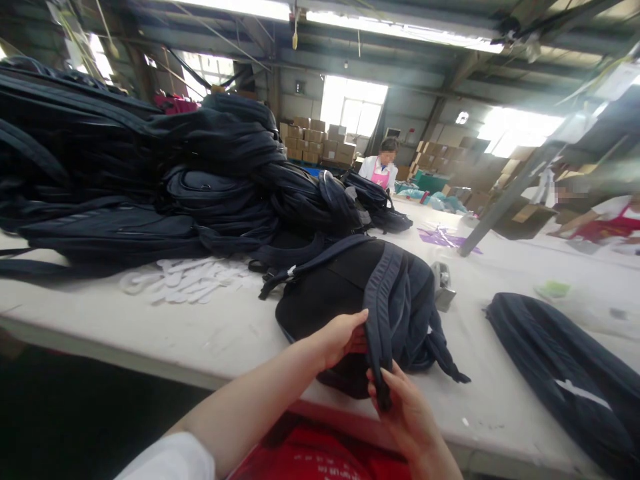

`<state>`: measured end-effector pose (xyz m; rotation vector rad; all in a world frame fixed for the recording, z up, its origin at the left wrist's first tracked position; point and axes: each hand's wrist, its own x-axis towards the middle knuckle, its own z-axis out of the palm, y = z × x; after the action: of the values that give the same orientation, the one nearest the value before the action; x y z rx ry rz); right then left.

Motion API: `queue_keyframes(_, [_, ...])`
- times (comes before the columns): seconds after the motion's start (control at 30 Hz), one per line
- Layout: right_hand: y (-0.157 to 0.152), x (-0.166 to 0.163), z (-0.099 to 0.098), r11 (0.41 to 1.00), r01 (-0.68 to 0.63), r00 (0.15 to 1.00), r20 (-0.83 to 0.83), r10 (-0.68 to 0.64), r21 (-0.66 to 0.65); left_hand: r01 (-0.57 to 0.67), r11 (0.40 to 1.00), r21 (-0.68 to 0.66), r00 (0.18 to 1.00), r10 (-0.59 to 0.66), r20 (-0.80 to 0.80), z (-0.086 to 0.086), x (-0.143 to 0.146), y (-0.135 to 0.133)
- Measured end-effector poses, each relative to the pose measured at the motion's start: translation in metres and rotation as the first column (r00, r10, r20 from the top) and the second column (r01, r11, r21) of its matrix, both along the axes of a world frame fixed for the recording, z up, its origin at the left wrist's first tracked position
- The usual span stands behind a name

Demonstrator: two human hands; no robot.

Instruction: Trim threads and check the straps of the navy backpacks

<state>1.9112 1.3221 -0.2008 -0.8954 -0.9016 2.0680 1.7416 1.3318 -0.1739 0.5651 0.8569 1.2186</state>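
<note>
Holding a padded strap [379, 313], the left hand [340, 337] has its fingers curled over the upper part, and the right hand [400, 400] pinches the lower end between thumb and fingers. The strap is soft, ribbed and dark blue, and it belongs to a round, dark backpack [325, 300] lying at the near edge of the table [210, 333]. The table top is pale and smooth. A big heap of dark bags [150, 173] fills its far left side, with white paper scraps [190, 280] beside it. Another dark bag [560, 360] lies near the right edge. Brown boxes [320, 140] are stacked by the far window, and a person [380, 167] stands there.
</note>
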Motion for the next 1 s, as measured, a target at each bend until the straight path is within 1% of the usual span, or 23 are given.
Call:
queue_keyframes(0.07, [0.000,-0.003,0.001,0.999,-0.016,1.000,0.011,0.015,0.044,-0.019,0.999,0.033,0.998,0.021,-0.065,-0.004,0.006,-0.010])
queue_keyframes(0.13, [0.000,-0.007,0.000,0.994,-0.041,0.999,0.019,0.039,0.097,-0.070,0.995,0.074,0.982,0.082,-0.170,-0.008,0.013,-0.020])
queue_keyframes(0.2, [0.000,-0.012,-0.003,0.991,-0.060,0.998,0.006,0.060,0.119,-0.120,0.989,0.089,0.967,0.137,-0.217,-0.010,0.020,-0.026])
queue_keyframes(0.23, [0.000,-0.015,-0.004,0.991,-0.063,0.998,0.002,0.063,0.114,-0.146,0.986,0.076,0.968,0.158,-0.194,-0.010,0.023,-0.027])
queue_keyframes(0.3, [-0.001,-0.018,-0.008,0.993,-0.065,0.998,0.003,0.065,0.102,-0.185,0.982,0.029,0.980,0.187,-0.064,-0.008,0.024,-0.026])
queue_keyframes(0.37, [-0.002,-0.020,-0.013,0.991,-0.072,0.997,0.017,0.071,0.111,-0.207,0.978,-0.023,0.976,0.208,0.061,-0.005,0.021,-0.020])
queue_keyframes(0.4, [-0.002,-0.020,-0.014,0.989,-0.084,0.996,0.026,0.081,0.124,-0.220,0.975,-0.037,0.971,0.223,0.087,-0.004,0.018,-0.017])
queue_keyframes(0.47, [-0.003,-0.020,-0.015,0.981,-0.119,0.992,0.048,0.113,0.152,-0.257,0.966,-0.013,0.964,0.258,0.072,-0.004,0.009,-0.010])
queue_keyframes(0.53, [-0.003,-0.022,-0.010,0.978,-0.140,0.989,0.060,0.132,0.155,-0.286,0.957,0.054,0.958,0.286,0.013,-0.006,0.000,-0.005])
queue_keyframes(0.6, [0.000,-0.026,0.002,0.986,-0.144,0.990,0.015,0.143,0.081,-0.283,0.953,0.107,0.957,0.288,-0.042,-0.009,-0.008,-0.003])
queue_keyframes(0.67, [0.010,-0.032,0.017,0.985,-0.160,0.986,-0.065,0.156,-0.063,-0.267,0.957,0.114,0.956,0.278,-0.095,-0.011,-0.011,-0.002])
queue_keyframes(0.7, [0.016,-0.036,0.025,0.975,-0.177,0.982,-0.093,0.165,-0.138,-0.267,0.957,0.113,0.953,0.280,-0.120,-0.013,-0.011,-0.001])
queue_keyframes(0.77, [0.034,-0.046,0.034,0.948,-0.195,0.980,-0.081,0.180,-0.251,-0.278,0.954,0.112,0.942,0.293,-0.166,-0.018,-0.009,0.002])
queue_keyframes(0.8, [0.043,-0.052,0.035,0.938,-0.195,0.981,-0.049,0.189,-0.286,-0.286,0.951,0.114,0.935,0.303,-0.183,-0.022,-0.008,0.004])
queue_keyframes(0.87, [0.058,-0.064,0.029,0.924,-0.194,0.977,0.024,0.213,-0.330,-0.312,0.944,0.109,0.914,0.330,-0.235,-0.034,-0.008,0.008])
queue_keyframes(0.93, [0.066,-0.074,0.014,0.919,-0.199,0.967,0.082,0.240,-0.341,-0.335,0.938,0.089,0.870,0.344,-0.352,-0.048,-0.011,0.009])
queue_keyframes(1.0, [0.068,-0.077,-0.003,0.918,-0.225,0.955,0.111,0.274,-0.326,-0.339,0.937,0.083,0.770,0.327,-0.548,-0.063,-0.014,0.006])
